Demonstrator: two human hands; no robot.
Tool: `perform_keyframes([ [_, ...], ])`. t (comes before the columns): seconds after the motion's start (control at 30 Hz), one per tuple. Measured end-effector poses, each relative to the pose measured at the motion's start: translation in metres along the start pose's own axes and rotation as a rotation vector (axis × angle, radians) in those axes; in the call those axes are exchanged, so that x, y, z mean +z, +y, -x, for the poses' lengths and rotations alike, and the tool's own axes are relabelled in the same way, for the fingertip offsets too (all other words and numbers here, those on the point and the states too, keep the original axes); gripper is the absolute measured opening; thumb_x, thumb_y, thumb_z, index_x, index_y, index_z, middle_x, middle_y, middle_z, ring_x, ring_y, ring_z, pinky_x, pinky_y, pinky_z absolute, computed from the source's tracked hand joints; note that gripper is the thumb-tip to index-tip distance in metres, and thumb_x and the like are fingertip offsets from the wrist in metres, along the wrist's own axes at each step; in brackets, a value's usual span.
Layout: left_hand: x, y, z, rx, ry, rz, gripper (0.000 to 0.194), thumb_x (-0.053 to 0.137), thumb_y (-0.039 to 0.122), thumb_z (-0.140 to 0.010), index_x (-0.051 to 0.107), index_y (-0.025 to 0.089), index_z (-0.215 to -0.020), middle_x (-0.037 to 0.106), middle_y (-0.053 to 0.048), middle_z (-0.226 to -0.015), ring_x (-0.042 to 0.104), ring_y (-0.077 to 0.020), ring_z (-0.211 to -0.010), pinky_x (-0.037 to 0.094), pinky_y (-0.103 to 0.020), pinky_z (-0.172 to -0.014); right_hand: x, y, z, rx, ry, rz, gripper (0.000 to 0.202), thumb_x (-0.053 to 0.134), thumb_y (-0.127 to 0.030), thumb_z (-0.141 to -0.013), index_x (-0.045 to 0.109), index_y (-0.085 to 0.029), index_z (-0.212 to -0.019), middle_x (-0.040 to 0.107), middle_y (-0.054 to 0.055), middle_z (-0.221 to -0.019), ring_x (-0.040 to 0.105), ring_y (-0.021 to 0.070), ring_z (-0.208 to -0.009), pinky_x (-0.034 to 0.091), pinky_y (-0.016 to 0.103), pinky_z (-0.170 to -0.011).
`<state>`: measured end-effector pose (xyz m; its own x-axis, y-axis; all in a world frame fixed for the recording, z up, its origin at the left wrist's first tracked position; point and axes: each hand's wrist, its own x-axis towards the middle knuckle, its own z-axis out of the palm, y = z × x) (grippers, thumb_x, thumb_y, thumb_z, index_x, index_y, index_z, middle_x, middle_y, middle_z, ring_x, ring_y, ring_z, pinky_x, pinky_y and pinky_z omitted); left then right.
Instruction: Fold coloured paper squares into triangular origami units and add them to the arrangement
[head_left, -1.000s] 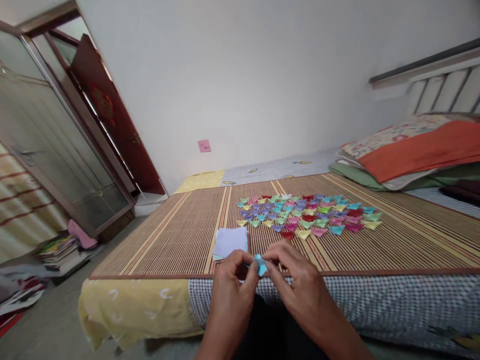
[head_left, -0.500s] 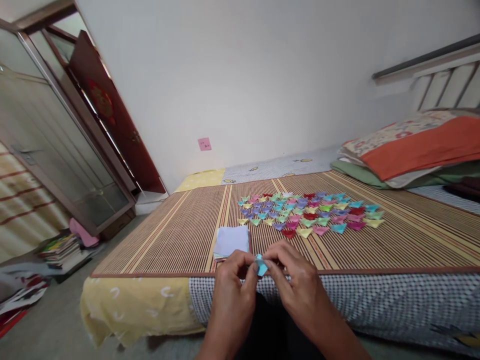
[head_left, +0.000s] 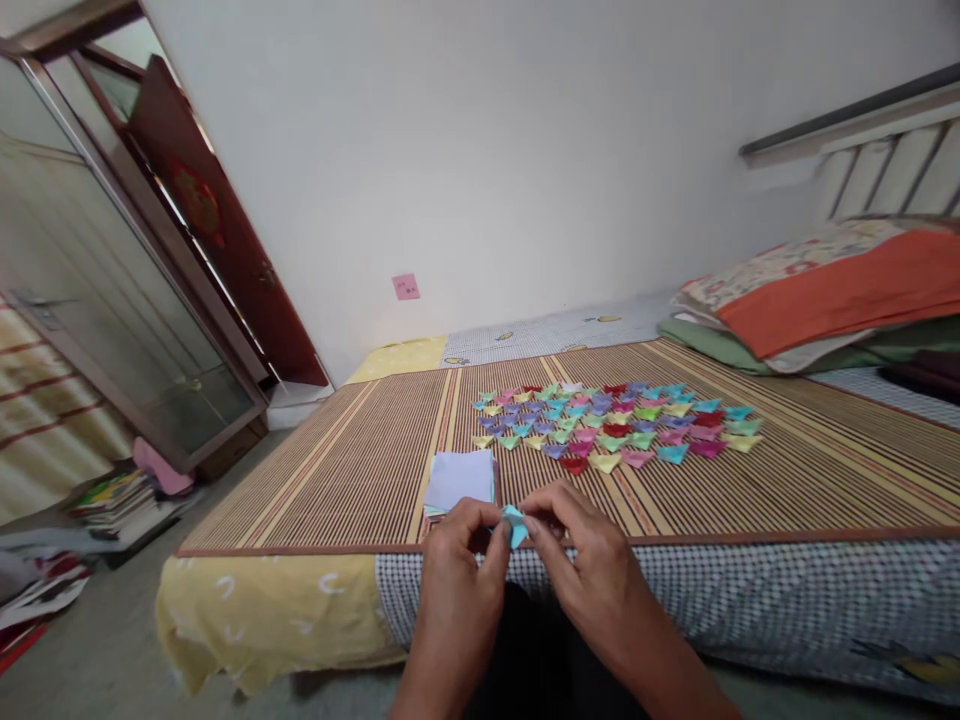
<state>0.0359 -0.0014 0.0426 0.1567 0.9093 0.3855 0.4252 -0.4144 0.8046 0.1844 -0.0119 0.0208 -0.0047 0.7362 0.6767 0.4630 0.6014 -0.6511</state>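
Pinching blue paper [head_left: 514,527] in fingers [head_left: 498,545] of left hand [head_left: 461,565] and right hand [head_left: 592,555]; pink note [head_left: 406,287] bears illegible writing.

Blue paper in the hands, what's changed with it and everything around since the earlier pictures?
Hardly anything: the camera view shifted slightly; nothing was taken hold of or let go. The left hand and right hand still pinch the blue paper; the paper stack and folded pieces stay on the mat.
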Motion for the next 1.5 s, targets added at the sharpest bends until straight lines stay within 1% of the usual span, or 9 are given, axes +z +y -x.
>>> perform_keyframes([
  [0.2,-0.002,0.001,0.0,0.031,0.016,-0.125,0.022,0.055,0.023,-0.094,0.066,0.019,-0.076,0.065,-0.003,-0.076,0.061,-0.0206,-0.073,0.043,-0.031,-0.069,0.003,-0.002,-0.002,-0.04,0.037,0.037,0.017,0.058,-0.007,-0.093,0.062,-0.023,-0.099,0.066,0.004,-0.096,0.067,0.021,-0.085,0.053,0.032,-0.074],
  [0.3,0.0,0.004,0.002,0.098,0.039,-0.173,0.02,0.055,0.017,-0.093,0.065,0.02,-0.076,0.065,-0.004,-0.079,0.062,-0.0208,-0.074,0.043,-0.031,-0.07,0.002,-0.004,-0.004,-0.058,0.047,0.035,0.011,0.06,-0.011,-0.095,0.063,-0.022,-0.095,0.066,0.005,-0.093,0.067,0.0217,-0.085,0.053,0.032,-0.073],
  [0.4,0.002,0.007,0.004,0.155,0.039,-0.176,0.022,0.053,0.014,-0.094,0.066,0.021,-0.078,0.065,-0.004,-0.082,0.062,-0.0206,-0.077,0.043,-0.03,-0.072,0.002,-0.003,-0.003,-0.042,0.056,0.039,0.016,0.057,-0.01,-0.096,0.061,-0.021,-0.086,0.063,0.003,-0.084,0.065,0.0196,-0.077,0.051,0.03,-0.068],
  [0.7,0.005,0.008,0.004,0.161,0.104,-0.27,0.022,0.051,0.013,-0.097,0.062,0.021,-0.08,0.063,-0.002,-0.081,0.06,-0.0191,-0.075,0.041,-0.03,-0.071,0.001,0.002,-0.001,-0.076,0.151,0.054,0.02,0.051,-0.008,-0.098,0.054,-0.022,-0.085,0.059,0.002,-0.083,0.062,0.0177,-0.076,0.048,0.028,-0.068],
  [1.03,0.002,-0.001,0.002,0.18,0.137,-0.083,0.017,0.056,0.016,-0.097,0.069,0.021,-0.086,0.069,-0.002,-0.087,0.065,-0.0182,-0.083,0.048,-0.028,-0.076,-0.001,0.001,-0.002,-0.165,0.182,-0.001,0.019,0.052,-0.006,-0.099,0.054,-0.022,-0.088,0.06,0.003,-0.088,0.063,0.017,-0.083,0.05,0.026,-0.074],
  [1.13,0.003,-0.003,0.001,0.242,0.145,-0.11,0.016,0.057,0.013,-0.096,0.069,0.021,-0.089,0.069,-0.002,-0.091,0.066,-0.018,-0.085,0.049,-0.028,-0.078,-0.003,0.0,-0.003,-0.19,0.127,0.015,0.02,0.051,-0.002,-0.097,0.057,-0.021,-0.096,0.061,0.005,-0.096,0.064,0.0192,-0.091,0.051,0.029,-0.079],
  [1.23,0.003,-0.004,0.001,0.263,0.138,-0.172,0.018,0.055,0.01,-0.095,0.067,0.02,-0.087,0.067,-0.002,-0.089,0.065,-0.0179,-0.082,0.048,-0.028,-0.075,-0.005,-0.003,-0.005,-0.201,-0.026,0.092,0.026,0.05,0.003,-0.091,0.06,-0.02,-0.1,0.062,0.008,-0.104,0.063,0.0238,-0.097,0.053,0.036,-0.083],
  [1.3,0.002,-0.004,0.0,0.255,0.124,-0.203,0.019,0.054,0.008,-0.095,0.065,0.02,-0.085,0.066,-0.002,-0.088,0.065,-0.018,-0.081,0.046,-0.028,-0.073,-0.007,-0.006,-0.006,-0.195,-0.106,0.166,0.025,0.051,0.004,-0.089,0.06,-0.019,-0.095,0.062,0.009,-0.101,0.062,0.0259,-0.093,0.053,0.039,-0.08],
  [1.5,0.001,0.001,0.0,0.263,0.083,-0.231,0.02,0.051,0.009,-0.097,0.062,0.02,-0.085,0.063,-0.002,-0.087,0.063,-0.0183,-0.081,0.046,-0.029,-0.074,-0.01,-0.008,-0.009,-0.228,-0.139,0.244,0.024,0.046,0.003,-0.094,0.058,-0.018,-0.093,0.062,0.008,-0.09,0.061,0.025,-0.083,0.051,0.037,-0.072],
])
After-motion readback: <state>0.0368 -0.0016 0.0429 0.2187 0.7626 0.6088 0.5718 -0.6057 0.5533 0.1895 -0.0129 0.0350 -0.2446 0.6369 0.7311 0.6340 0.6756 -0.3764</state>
